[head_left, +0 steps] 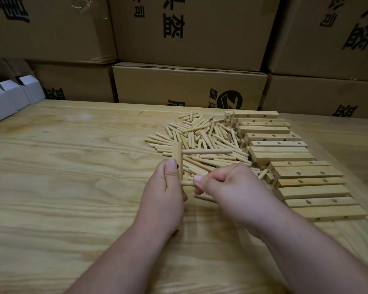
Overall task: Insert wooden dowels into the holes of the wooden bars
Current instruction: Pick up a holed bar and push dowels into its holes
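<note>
Above the middle of the pale wooden table (62, 166), my left hand (164, 194) grips one short light wooden bar (177, 158) upright; one round wooden dowel (206, 151) already sits in its upper hole. My right hand (225, 187) pinches a second dowel (187, 183) at the lower hole. The loose dowel heap (204, 136) and the row of drilled bars (295, 166) along the right edge wait, so I judge most work remains.

Surface (62, 177): pale yellow wood, wavy darker grain lines. Loose dowels (204, 141): light tan, plain. Bars (306, 172): same light tan, slightly more golden, dark oval holes on some faces. Bar in left hand (177, 154): pale tan. Boxes (189, 30) behind: brown cardboard with black printed characters, one black round logo. Small cartons (6, 98) at left: white-grey.
</note>
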Action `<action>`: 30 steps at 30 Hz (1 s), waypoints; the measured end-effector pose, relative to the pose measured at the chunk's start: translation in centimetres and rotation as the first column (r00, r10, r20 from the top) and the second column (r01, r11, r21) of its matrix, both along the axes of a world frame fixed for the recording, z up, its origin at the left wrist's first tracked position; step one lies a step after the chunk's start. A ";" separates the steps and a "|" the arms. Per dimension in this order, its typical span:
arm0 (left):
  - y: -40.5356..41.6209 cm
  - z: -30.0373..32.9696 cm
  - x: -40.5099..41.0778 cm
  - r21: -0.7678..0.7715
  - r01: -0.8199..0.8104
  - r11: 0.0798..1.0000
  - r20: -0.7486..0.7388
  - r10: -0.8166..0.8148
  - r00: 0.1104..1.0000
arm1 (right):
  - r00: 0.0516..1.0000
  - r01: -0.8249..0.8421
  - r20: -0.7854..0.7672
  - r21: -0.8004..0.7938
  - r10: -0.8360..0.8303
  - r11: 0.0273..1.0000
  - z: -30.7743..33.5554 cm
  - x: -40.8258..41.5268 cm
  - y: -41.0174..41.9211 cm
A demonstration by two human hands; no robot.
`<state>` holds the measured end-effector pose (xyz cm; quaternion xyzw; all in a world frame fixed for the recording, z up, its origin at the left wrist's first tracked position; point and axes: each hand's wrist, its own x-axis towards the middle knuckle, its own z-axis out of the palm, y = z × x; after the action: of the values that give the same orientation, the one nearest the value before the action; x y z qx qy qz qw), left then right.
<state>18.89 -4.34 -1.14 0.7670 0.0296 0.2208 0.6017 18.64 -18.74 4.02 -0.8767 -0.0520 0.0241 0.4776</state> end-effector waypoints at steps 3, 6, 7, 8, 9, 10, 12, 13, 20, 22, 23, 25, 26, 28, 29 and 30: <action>-0.1 -0.1 0.0 0.004 0.007 1.000 0.015 -0.007 1.000 | 1.000 0.007 -0.007 0.030 -0.007 1.000 -0.4 0.1 0.2; 0.2 0.0 0.0 -0.053 0.036 0.998 -0.018 -0.037 0.999 | 0.999 -0.024 -0.028 0.057 0.025 0.998 -0.3 0.2 0.1; 0.4 0.0 0.0 -0.096 0.055 0.994 -0.038 -0.059 0.998 | 0.999 -0.037 -0.036 0.067 0.040 0.997 -0.1 0.4 -0.1; 0.6 0.1 0.0 -0.145 0.084 0.986 -0.058 -0.094 0.994 | 0.998 -0.049 -0.041 0.093 0.053 0.994 0.1 0.6 -0.3; 0.7 0.2 -0.1 -0.186 0.121 0.975 -0.073 -0.136 0.988 | 0.997 -0.056 -0.045 0.137 0.062 0.989 0.2 0.8 -0.5; 0.8 0.3 -0.1 -0.211 0.156 0.965 -0.080 -0.176 0.981 | 0.997 -0.059 -0.046 0.191 0.069 0.980 0.3 1.0 -0.7; 0.8 0.4 -0.1 -0.222 0.189 0.957 -0.086 -0.212 0.973 | 0.995 -0.056 -0.057 0.306 0.077 0.950 0.5 1.2 -1.0; 0.8 0.5 -0.1 -0.223 0.179 0.958 -0.091 -0.204 0.975 | 0.994 -0.057 -0.065 0.364 0.086 0.930 0.6 1.3 -1.1; 1.3 0.7 0.6 -0.346 -0.035 0.937 -0.191 -0.034 0.981 | 0.990 -0.024 0.140 0.100 0.010 0.995 0.3 1.9 -2.6; 1.4 0.7 0.7 -0.373 -0.068 0.925 -0.207 -0.012 0.978 | 0.983 -0.019 0.178 -0.152 0.046 0.988 -0.1 2.1 -3.1; 1.3 0.7 0.7 -0.381 -0.079 0.921 -0.215 -0.005 0.977 | 0.985 -0.031 0.155 -0.268 0.075 0.963 -0.3 2.1 -3.1; 1.3 0.7 0.8 -0.379 -0.088 0.921 -0.223 0.002 0.975 | 0.987 -0.072 0.089 -0.507 0.135 0.859 -0.7 2.1 -3.1; 1.3 0.8 0.8 -0.375 -0.088 0.923 -0.222 0.003 0.975 | 0.987 -0.089 0.055 -0.586 0.149 0.805 -0.9 2.1 -3.0; 1.3 0.8 0.8 -0.368 -0.082 0.926 -0.220 -0.001 0.976 | 0.988 -0.109 0.016 -0.638 0.154 0.762 -1.1 2.1 -3.0; 1.3 0.8 0.7 -0.366 -0.077 0.928 -0.219 -0.005 0.976 | 0.987 -0.113 0.015 -0.647 0.162 0.754 -1.1 2.1 -3.1; 1.3 0.8 0.7 -0.366 -0.073 0.928 -0.218 -0.009 0.976 | 0.983 -0.117 0.028 -0.661 0.180 0.741 -1.0 2.2 -3.1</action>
<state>19.61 -3.06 -0.34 0.6578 0.1487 0.1366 0.7256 20.81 -21.84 2.99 -0.9815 -0.1315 0.0392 0.1333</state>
